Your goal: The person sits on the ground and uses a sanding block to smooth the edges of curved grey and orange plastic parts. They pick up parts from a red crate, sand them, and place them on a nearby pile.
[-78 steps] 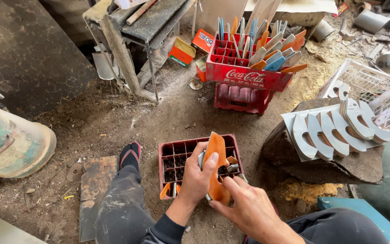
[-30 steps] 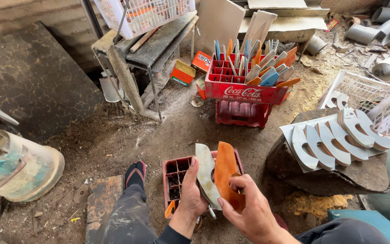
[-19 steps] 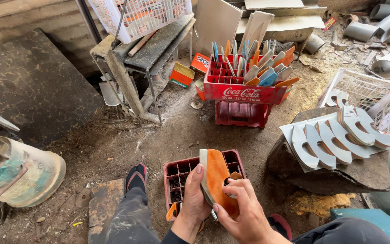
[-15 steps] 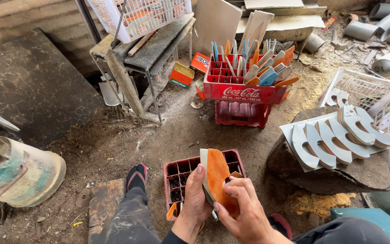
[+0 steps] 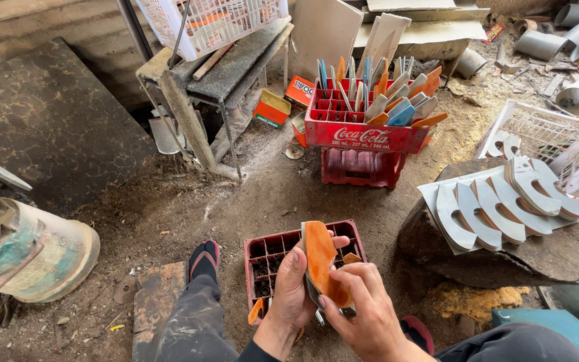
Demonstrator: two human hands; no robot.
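Observation:
My left hand and my right hand together hold a flat orange plastic piece, upright, with a grey piece behind it. They are just above a small dark red bottle crate on the dirt floor between my legs. An orange piece sticks out of the crate's near left corner. My left foot in a sandal rests left of the crate.
Two stacked red crates farther back hold several grey, blue and orange pieces. Curved grey cut-outs lie on a dark block at right, beside a white basket. A metal stand and a rusty drum are at left.
The two pieces were spread apart a second ago; now the orange one lies against the grey one, held closer over the crate. The view shifted slightly.

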